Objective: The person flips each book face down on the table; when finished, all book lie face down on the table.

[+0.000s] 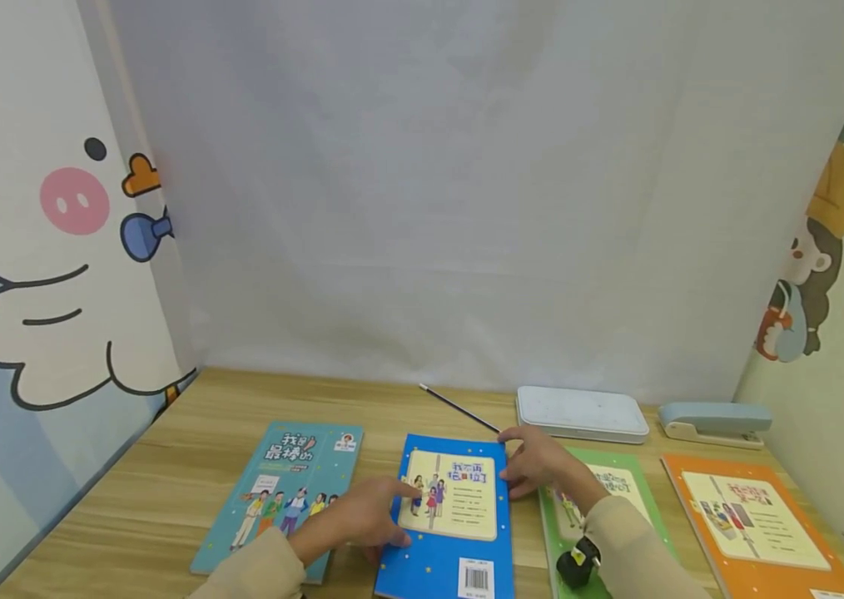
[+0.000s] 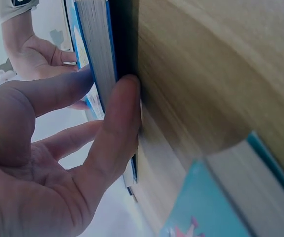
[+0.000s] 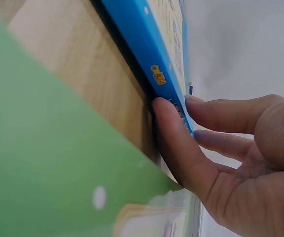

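A blue book (image 1: 459, 499) lies back cover up on the wooden table, barcode toward the near edge. At its left edge, my left hand (image 1: 362, 512) pinches it; the left wrist view shows a fingertip (image 2: 124, 91) against the underside and another digit over the cover. Along the spine at the far right corner, my right hand (image 1: 542, 462) grips the book between thumb and fingers, as the right wrist view shows. Left of it rests a teal book (image 1: 280, 482), partly behind my left forearm. To the right, a green book (image 1: 620, 474) is partly covered by my right forearm.
An orange book (image 1: 759, 516) lies at the far right. Behind the books are a pencil (image 1: 459, 408), a white flat case (image 1: 582, 413) and a blue-and-cream stapler (image 1: 717, 423). A pale curtain (image 1: 452, 208) hangs at the table's back edge.
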The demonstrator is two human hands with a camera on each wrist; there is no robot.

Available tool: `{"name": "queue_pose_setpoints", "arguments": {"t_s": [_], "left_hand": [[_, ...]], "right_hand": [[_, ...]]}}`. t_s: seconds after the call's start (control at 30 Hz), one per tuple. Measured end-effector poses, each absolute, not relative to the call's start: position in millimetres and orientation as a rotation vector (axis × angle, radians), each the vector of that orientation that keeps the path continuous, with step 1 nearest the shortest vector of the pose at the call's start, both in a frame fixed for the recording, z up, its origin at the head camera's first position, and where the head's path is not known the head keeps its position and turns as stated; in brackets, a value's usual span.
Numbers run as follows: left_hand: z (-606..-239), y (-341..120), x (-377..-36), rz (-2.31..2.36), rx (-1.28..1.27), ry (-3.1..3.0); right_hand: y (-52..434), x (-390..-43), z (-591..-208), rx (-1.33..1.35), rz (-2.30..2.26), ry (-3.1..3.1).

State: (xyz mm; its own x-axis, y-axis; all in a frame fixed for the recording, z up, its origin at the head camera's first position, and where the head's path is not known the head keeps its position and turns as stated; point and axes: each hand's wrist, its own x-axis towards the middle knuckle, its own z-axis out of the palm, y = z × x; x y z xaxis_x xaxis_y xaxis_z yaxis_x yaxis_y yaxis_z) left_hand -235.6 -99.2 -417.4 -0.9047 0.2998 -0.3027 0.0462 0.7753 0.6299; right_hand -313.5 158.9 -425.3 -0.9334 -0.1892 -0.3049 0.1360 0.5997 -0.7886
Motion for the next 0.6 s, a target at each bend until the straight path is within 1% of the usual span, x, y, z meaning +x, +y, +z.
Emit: {"name": "queue_pose_setpoints", "arguments": {"t_s": [0.3, 0.47, 0.6], "left_hand": [[-415, -106, -234, 0.846, 0.262, 2.666], [-405, -121, -236, 0.921, 0.233, 2.680], [-400, -136, -238, 0.990, 0.269, 2.714]], "right_hand": [[163, -315, -414, -0.107, -1.279, 2.467], [162, -318, -405, -0.117, -1.274, 2.484], [160, -317, -405, -0.136, -1.303, 2.483]]}}
